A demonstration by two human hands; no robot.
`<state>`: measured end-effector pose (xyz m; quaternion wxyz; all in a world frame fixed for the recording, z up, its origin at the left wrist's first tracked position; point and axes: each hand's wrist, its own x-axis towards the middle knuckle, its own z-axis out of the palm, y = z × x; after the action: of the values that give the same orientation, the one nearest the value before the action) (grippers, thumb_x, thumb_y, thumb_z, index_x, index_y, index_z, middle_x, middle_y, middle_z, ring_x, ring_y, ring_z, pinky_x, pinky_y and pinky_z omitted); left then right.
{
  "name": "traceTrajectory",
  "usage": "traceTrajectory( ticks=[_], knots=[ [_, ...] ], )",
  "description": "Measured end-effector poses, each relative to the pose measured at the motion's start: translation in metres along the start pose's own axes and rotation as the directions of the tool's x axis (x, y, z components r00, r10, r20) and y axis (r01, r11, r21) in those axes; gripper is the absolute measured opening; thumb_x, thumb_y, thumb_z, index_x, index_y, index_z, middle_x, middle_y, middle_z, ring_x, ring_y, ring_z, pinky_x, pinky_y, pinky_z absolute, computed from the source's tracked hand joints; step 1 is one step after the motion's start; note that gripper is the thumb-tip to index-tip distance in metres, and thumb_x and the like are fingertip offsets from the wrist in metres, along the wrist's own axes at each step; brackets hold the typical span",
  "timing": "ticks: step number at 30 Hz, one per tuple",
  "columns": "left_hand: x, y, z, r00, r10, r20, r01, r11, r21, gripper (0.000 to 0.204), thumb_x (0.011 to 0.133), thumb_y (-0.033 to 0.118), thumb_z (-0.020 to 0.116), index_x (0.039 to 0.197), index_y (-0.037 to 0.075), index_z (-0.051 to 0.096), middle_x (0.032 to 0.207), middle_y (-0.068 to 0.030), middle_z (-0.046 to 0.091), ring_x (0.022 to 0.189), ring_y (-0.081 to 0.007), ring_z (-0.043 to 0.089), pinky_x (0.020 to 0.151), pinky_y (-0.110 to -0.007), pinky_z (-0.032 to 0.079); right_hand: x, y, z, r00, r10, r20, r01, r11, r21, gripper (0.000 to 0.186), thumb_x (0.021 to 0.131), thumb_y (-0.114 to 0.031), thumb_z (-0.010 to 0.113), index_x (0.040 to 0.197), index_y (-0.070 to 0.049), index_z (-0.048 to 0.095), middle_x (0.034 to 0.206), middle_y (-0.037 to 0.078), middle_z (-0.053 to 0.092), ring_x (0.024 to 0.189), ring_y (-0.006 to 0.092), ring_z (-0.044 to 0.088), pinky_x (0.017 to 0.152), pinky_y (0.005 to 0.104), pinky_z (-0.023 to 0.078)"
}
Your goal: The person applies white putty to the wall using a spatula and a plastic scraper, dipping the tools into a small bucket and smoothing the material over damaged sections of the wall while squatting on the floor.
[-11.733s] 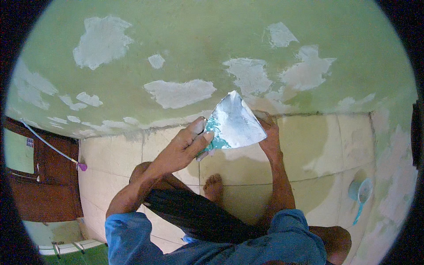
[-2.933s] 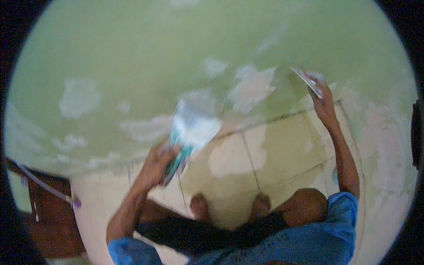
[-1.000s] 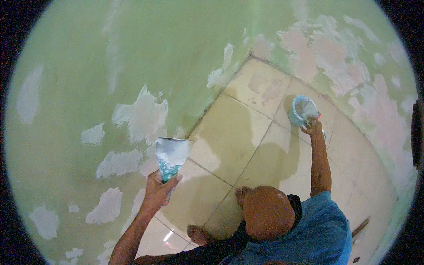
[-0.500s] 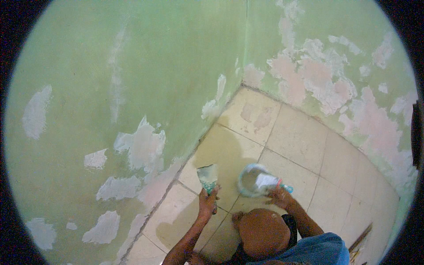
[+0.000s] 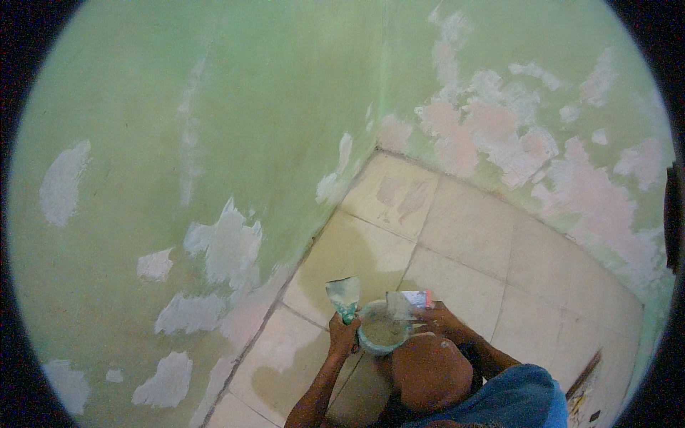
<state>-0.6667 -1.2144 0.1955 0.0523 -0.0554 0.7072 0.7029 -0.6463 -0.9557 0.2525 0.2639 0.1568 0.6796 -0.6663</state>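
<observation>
Wrapped in my left hand [image 5: 344, 334] is a putty knife [image 5: 343, 296], its blade up and smeared with pale paste and green flecks. Just right of that hand is a round tub [image 5: 384, 347] holding greyish paste; whether my fingers grip its rim I cannot tell. My right hand [image 5: 441, 319] is closed on a second, wider-bladed scraper [image 5: 410, 302], somewhat blurred, with a white face and a reddish edge. That blade hangs over the tub's right side. The handle is hidden in my fingers.
A green wall [image 5: 143, 107] with white and pinkish filler patches [image 5: 227, 242] meets another patched wall [image 5: 492, 121] at a corner. Beige floor tiles [image 5: 464, 214] lie below, with shadows. My bent knee [image 5: 432, 371] is close under the right hand. A dark object [image 5: 671, 217] is at the right edge.
The tub has moved left and down, beside my left hand. My right hand has shifted slightly left, and its scraper now shows over the tub. The view has tilted a little.
</observation>
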Motion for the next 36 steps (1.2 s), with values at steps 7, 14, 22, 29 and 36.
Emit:
traceTrajectory(
  ticks=[7,14,22,29,36],
  knots=[
    [0.008,-0.010,-0.016,0.998,0.041,-0.057,-0.037,0.997,0.065,0.027,0.076,0.007,0.066,0.100,0.000,0.059,0.086,-0.0078,0.063,0.076,-0.0170,0.060,0.070,-0.031,0.049,0.033,-0.008,0.055,0.847,-0.477,0.235,0.390,0.258,-0.884,0.032,0.083,-0.025,0.062,0.107,-0.003,0.060,0.094,0.012,0.063,0.092,0.0275,0.061,0.075,0.0379,0.051],
    [0.011,-0.029,-0.034,0.999,-0.048,0.016,0.047,0.998,0.032,0.025,0.075,0.007,0.066,0.098,0.000,0.060,0.090,-0.0080,0.063,0.080,-0.0167,0.059,0.071,-0.031,0.048,0.059,-0.030,0.104,0.887,-0.183,0.424,0.432,0.005,-0.902,0.022,0.083,-0.025,0.056,0.096,-0.009,0.064,0.092,0.011,0.062,0.086,0.0295,0.061,0.070,0.0423,0.051],
    [-0.005,-0.016,-0.025,0.998,-0.033,0.048,0.031,0.999,0.034,0.030,0.076,0.007,0.065,0.104,0.002,0.056,0.089,-0.0053,0.061,0.077,-0.0153,0.058,0.069,-0.030,0.048,0.087,0.036,0.102,0.799,-0.235,0.553,0.499,-0.253,-0.829,0.018,0.083,-0.024,0.053,0.092,-0.017,0.068,0.090,0.010,0.065,0.086,0.0287,0.062,0.068,0.0419,0.051],
    [-0.005,-0.027,-0.021,1.000,-0.025,0.007,0.025,0.996,-0.083,0.029,0.076,0.008,0.066,0.102,0.002,0.057,0.090,-0.0047,0.061,0.080,-0.0155,0.058,0.074,-0.031,0.047,0.083,0.054,0.101,0.796,-0.175,0.579,0.558,-0.154,-0.815,0.018,0.081,-0.023,0.055,0.092,-0.017,0.068,0.088,0.010,0.065,0.083,0.0291,0.063,0.068,0.0426,0.051],
    [0.001,-0.039,-0.024,0.999,0.006,0.035,-0.007,1.000,0.028,0.031,0.076,0.012,0.068,0.103,0.002,0.057,0.092,-0.0060,0.061,0.082,-0.0171,0.057,0.075,-0.031,0.046,0.086,0.045,0.096,0.789,-0.143,0.598,0.580,-0.150,-0.801,0.017,0.081,-0.024,0.056,0.091,-0.015,0.066,0.087,0.011,0.065,0.082,0.0295,0.062,0.068,0.0432,0.050]
  ],
)
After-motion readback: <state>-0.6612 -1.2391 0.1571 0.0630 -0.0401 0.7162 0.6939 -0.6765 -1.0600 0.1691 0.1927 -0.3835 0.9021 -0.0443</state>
